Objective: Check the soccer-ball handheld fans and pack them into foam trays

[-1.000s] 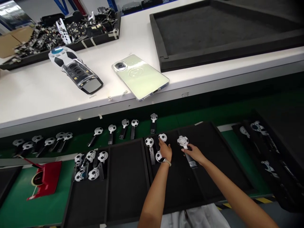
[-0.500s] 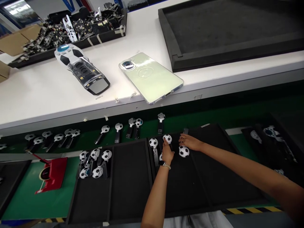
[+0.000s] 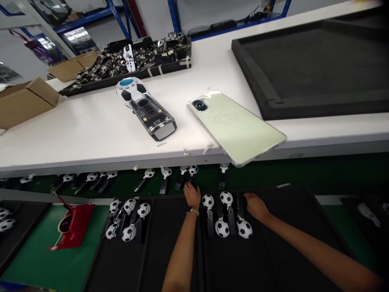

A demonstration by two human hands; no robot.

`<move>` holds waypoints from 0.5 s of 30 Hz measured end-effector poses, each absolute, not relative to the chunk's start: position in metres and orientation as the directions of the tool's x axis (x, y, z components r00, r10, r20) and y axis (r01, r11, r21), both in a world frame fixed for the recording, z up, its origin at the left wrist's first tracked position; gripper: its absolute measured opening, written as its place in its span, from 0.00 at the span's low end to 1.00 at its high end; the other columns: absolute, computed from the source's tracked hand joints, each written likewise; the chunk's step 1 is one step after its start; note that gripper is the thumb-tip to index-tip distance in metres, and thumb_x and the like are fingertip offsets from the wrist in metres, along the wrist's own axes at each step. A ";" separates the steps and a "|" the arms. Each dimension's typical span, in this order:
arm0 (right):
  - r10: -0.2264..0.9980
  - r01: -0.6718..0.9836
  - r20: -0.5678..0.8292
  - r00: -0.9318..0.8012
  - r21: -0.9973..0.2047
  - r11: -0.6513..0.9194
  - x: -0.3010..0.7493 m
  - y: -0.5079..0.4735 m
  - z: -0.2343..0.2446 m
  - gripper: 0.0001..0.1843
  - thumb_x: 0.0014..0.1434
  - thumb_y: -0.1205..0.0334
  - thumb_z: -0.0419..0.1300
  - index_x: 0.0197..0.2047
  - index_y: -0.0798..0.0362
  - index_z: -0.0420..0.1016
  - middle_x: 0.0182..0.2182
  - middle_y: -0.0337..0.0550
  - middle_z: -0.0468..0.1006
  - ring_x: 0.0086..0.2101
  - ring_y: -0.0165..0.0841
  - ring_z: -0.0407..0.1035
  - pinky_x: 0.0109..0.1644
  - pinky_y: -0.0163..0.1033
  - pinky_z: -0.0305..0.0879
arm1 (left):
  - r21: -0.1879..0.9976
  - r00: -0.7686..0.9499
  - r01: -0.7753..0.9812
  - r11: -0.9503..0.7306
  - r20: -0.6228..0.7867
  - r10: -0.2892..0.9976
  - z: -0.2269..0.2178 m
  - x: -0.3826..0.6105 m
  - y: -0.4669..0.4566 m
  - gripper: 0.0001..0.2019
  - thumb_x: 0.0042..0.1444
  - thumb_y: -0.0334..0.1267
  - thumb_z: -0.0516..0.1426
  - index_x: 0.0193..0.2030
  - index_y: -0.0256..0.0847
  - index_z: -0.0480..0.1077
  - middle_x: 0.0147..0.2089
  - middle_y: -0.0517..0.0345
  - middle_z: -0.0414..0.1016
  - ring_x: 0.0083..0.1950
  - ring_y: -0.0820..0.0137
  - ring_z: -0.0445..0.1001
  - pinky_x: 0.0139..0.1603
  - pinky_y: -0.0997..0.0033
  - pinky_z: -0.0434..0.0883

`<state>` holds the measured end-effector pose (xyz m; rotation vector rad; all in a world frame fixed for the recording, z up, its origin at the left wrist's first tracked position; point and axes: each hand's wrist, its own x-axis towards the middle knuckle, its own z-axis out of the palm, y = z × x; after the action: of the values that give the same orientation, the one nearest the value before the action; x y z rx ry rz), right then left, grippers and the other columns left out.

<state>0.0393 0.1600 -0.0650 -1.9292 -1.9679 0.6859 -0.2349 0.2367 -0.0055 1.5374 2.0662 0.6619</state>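
Reaching across a black foam tray, the left hand curls down at the tray's far edge, its fingers bent over the black stem of a football-print part. Whether they grip that stem is hidden. A metal bracelet circles the left wrist. The right hand lies open and nearly flat on the tray, with no clear hold on anything, just beside the stem of another part. That part belongs to a group of four lying on the tray, and a similar cluster sits in the next section to the left. More parts stand in a row along a green mat beyond the tray, and a red piece lies on the mat.

Above, on the white worktop, a pale green phone overhangs the front edge beside a clear-backed football-print device. Farther back are a tray of circuit boards, an empty-looking black tray and cardboard boxes, with blue steel racking behind.
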 end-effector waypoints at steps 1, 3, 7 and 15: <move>0.993 0.844 -0.115 -0.019 -0.535 -0.046 0.037 0.175 -0.062 0.24 0.49 0.82 0.45 0.46 0.62 0.71 0.42 0.59 0.73 0.48 0.45 0.65 0.56 0.48 0.58 | 0.642 -0.293 0.708 0.295 -0.114 0.949 -0.008 -0.242 0.250 0.26 0.55 0.35 0.53 0.60 0.29 0.54 0.62 0.34 0.53 0.66 0.48 0.48 0.63 0.49 0.49; 0.993 0.829 -0.110 0.048 -0.550 -0.101 0.028 0.210 -0.057 0.20 0.53 0.77 0.46 0.47 0.62 0.69 0.45 0.60 0.71 0.49 0.46 0.64 0.55 0.47 0.58 | 0.673 -0.336 0.643 0.365 -0.180 0.924 -0.012 -0.251 0.275 0.27 0.50 0.36 0.58 0.56 0.28 0.57 0.60 0.31 0.57 0.65 0.45 0.51 0.61 0.48 0.52; 0.955 0.735 -0.233 0.185 -0.612 -0.292 -0.006 0.279 -0.058 0.26 0.59 0.57 0.51 0.54 0.68 0.61 0.48 0.67 0.68 0.48 0.48 0.66 0.49 0.46 0.64 | 0.783 -0.316 0.455 0.425 -0.304 0.899 -0.014 -0.254 0.297 0.20 0.45 0.38 0.63 0.42 0.32 0.65 0.50 0.36 0.68 0.57 0.50 0.65 0.53 0.55 0.63; 0.879 0.423 -0.425 0.217 -0.770 -0.477 -0.033 0.306 -0.040 0.30 0.42 0.62 0.61 0.50 0.60 0.65 0.48 0.66 0.68 0.49 0.54 0.65 0.47 0.52 0.63 | 0.946 -0.080 -0.066 0.317 -0.322 0.943 0.022 -0.239 0.200 0.22 0.46 0.45 0.63 0.44 0.37 0.63 0.47 0.44 0.74 0.42 0.64 0.77 0.43 0.63 0.74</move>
<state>-0.0334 0.3058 -0.0403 -1.9974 -1.1984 1.2023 -0.2387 0.2004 0.0225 0.8850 1.3721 1.0525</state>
